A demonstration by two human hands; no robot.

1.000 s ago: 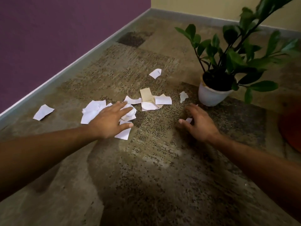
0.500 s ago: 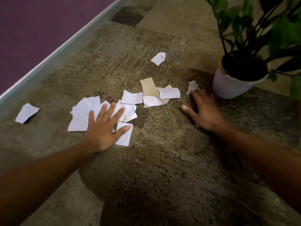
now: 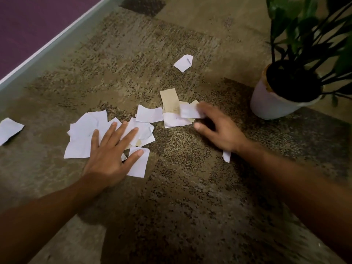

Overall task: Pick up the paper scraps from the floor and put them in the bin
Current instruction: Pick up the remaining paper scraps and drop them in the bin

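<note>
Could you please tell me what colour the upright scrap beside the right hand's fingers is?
Tan or light brown scrap, clearest in the head view.

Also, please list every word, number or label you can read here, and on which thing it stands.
No readable text.
Paper scraps: only faint pen marks, too blurred to read.
Far scrap: one short dark stroke, not a legible character.
Plant pot: plain white, no label visible.

Paper on carpet, matt all round.
White paper scraps (image 3: 85,130) thin, creased, matt under my left hand (image 3: 110,151); one tan piece (image 3: 169,100). Carpet (image 3: 181,187) rough, speckled. Pot (image 3: 270,105) smooth; leaves (image 3: 285,21) glossy.
</note>
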